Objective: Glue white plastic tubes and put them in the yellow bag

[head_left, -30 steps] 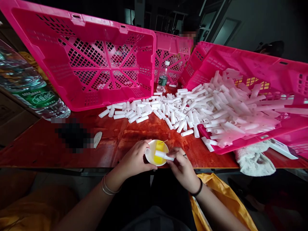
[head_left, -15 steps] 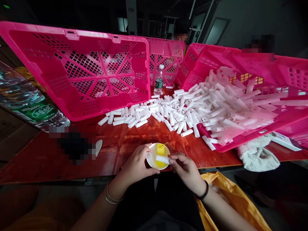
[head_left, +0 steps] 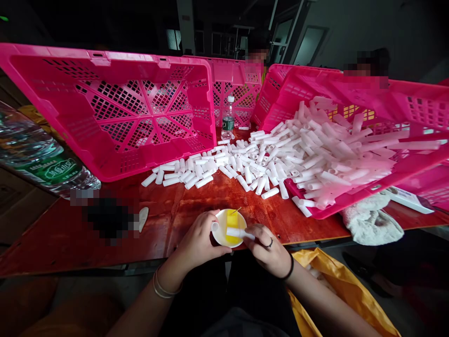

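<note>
My left hand [head_left: 200, 235] is closed round the side of a small white bowl [head_left: 219, 239] at the table's front edge. A short white tube [head_left: 214, 227] shows its round end by those fingers, at the bowl's left rim. Inside the bowl lies a yellow block [head_left: 232, 219], with a thin stick-like piece across its top. My right hand [head_left: 268, 250] pinches another white tube [head_left: 238, 232], held nearly level with its left end over the bowl and the yellow block. The fingers of my right hand partly hide that tube's right end.
Many loose white tubes [head_left: 261, 161] spread over the red table [head_left: 168, 210] and spill from a tipped pink crate [head_left: 365, 196]. Another pink crate [head_left: 210, 117] lies on its side at left. Bottles [head_left: 228, 122], a cloth [head_left: 373, 220] and a yellow bag [head_left: 315, 269] surround the workspace. People sit behind the crates.
My right hand has rolled over, so its back and a ring now show, and it still pinches the tube over the bowl. My left hand keeps its hold. The whole view has shifted slightly.
</note>
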`<state>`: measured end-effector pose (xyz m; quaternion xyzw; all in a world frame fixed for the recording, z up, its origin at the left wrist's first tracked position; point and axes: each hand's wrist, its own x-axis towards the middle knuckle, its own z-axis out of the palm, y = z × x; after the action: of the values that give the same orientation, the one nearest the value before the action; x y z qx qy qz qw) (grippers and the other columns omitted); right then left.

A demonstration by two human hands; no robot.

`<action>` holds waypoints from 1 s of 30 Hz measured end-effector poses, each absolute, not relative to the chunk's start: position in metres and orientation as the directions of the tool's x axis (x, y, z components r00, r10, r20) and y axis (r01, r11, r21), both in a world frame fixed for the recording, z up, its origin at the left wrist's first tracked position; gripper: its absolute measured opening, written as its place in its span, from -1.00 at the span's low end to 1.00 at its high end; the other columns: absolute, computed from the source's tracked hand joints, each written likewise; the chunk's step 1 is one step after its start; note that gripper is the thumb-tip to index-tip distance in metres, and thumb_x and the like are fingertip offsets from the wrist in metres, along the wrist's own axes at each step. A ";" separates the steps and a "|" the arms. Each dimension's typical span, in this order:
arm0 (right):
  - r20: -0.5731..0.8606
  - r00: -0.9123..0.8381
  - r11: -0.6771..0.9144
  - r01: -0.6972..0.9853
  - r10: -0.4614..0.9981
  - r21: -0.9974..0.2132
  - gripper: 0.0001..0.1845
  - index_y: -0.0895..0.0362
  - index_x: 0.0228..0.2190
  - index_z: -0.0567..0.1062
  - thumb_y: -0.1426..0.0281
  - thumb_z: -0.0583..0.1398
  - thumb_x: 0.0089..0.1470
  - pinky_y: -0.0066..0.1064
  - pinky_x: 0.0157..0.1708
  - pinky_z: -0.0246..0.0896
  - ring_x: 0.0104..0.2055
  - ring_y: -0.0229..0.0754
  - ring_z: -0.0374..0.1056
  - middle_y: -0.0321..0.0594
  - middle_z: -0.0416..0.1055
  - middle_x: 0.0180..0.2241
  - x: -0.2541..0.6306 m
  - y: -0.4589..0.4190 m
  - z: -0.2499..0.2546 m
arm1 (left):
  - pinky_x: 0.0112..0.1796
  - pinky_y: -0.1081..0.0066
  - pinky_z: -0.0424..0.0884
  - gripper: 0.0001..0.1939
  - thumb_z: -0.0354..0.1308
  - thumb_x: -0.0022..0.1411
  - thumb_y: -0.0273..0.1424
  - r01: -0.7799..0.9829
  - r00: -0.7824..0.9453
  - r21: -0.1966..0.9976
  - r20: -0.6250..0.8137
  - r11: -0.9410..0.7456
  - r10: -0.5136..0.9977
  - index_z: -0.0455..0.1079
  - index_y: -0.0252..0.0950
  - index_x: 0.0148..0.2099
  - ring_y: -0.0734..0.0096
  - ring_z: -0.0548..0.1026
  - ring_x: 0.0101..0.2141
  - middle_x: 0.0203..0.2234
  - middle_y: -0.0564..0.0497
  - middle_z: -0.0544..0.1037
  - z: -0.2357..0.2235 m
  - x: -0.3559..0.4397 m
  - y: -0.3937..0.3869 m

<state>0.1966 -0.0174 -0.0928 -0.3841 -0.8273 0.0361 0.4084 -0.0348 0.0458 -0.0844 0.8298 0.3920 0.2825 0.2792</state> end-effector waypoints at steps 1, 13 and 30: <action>0.666 -0.365 0.716 0.586 0.650 -0.378 -0.76 0.06 -0.21 0.47 0.58 0.12 0.13 -0.18 -0.16 0.39 -0.10 -0.08 0.37 -0.11 0.42 -0.16 0.197 -0.017 -0.095 | 0.07 -0.01 0.28 -0.30 0.43 -0.18 -0.21 0.488 0.539 0.673 0.269 -0.556 0.798 0.16 -0.21 -0.04 -0.06 0.26 0.13 0.11 -0.23 0.26 -0.083 -0.036 0.046; -0.007 -0.015 -0.008 -0.048 1.000 -0.999 -0.66 0.13 -0.29 0.48 0.14 0.29 0.00 -0.49 -0.56 0.23 -0.54 -0.33 0.25 -0.31 0.38 -0.49 0.179 -0.026 -0.032 | -0.10 0.20 0.40 -0.71 -0.07 0.35 -0.40 0.549 0.648 0.366 0.382 -0.752 0.659 0.28 -0.24 0.08 0.15 0.45 -0.15 -0.15 -0.11 0.50 -0.027 -0.038 0.029; 0.395 -0.030 0.260 0.797 0.918 -0.545 -0.65 0.05 -0.56 0.27 0.36 -0.04 0.26 -0.42 -0.59 0.13 -0.62 -0.25 0.24 -0.30 0.28 -0.64 0.211 -0.111 -0.007 | -0.08 0.25 0.42 -0.65 0.00 0.31 -0.14 0.245 0.777 0.906 0.029 -0.345 0.629 0.31 -0.21 0.04 0.18 0.46 -0.12 -0.11 -0.15 0.46 -0.025 0.024 -0.062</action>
<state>0.2108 -0.1113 -0.0066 -0.6021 -0.7123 0.0864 0.3503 0.0238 -0.0622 -0.0254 0.7975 0.2738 0.1907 0.5027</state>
